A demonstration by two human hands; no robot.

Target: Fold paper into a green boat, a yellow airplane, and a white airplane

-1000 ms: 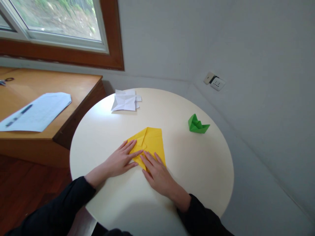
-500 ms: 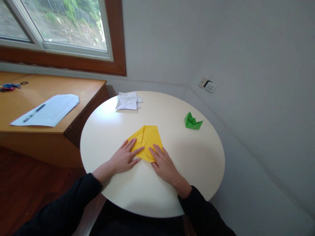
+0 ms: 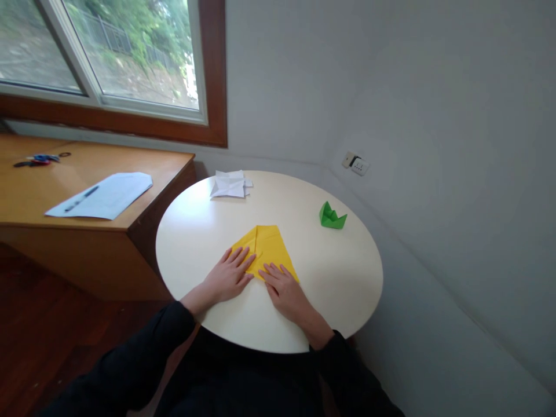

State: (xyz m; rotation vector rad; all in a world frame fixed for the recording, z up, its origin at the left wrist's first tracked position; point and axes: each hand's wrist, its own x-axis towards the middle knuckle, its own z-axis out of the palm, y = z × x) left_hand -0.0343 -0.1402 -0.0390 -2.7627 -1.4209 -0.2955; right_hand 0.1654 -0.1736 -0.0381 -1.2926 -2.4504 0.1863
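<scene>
Both hands slid nearer, left hand [image 3: 229, 275], right hand [image 3: 284, 291], flat on yellow paper [image 3: 268, 245]

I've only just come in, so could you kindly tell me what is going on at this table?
A person in dark sleeves is pressing both hands flat on a partly folded yellow paper on the round white table. The left hand holds down its near left part, and the right hand its near edge. Farther back lie a folded white paper and, to the right, a small green paper boat, both untouched.
</scene>
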